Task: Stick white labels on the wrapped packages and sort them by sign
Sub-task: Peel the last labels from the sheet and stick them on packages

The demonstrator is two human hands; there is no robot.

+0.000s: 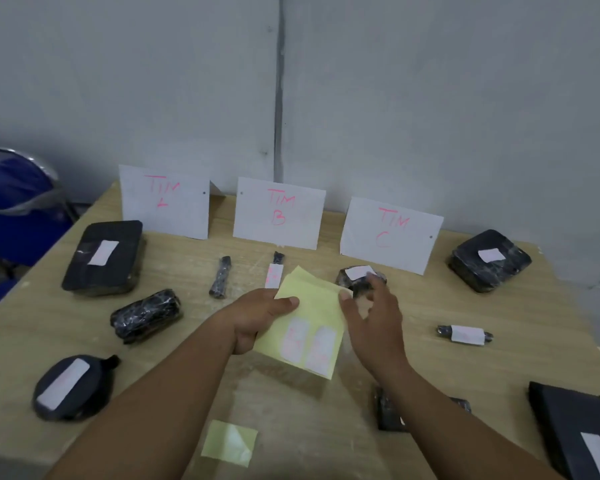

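Packages (103, 258) dot wooden table (499, 306) by grey wall (430, 98); left grip (257, 317) pinches label sheet (312, 313), right grip (374, 317) unclear.

I see my left hand (257, 317) pinching a yellow sheet (312, 303) over the middle of the tabletop (174, 375). Two white labels (309, 344) sit on the sheet's near end. My right hand (374, 317) is at 3 o'clock of the sheet, up against a small black package (347, 277). It is blurry, so I cannot tell if it grips. Far off stand the TIM B sign (279, 213) at 12 o'clock and the TIM C sign (392, 233) at 1 o'clock.
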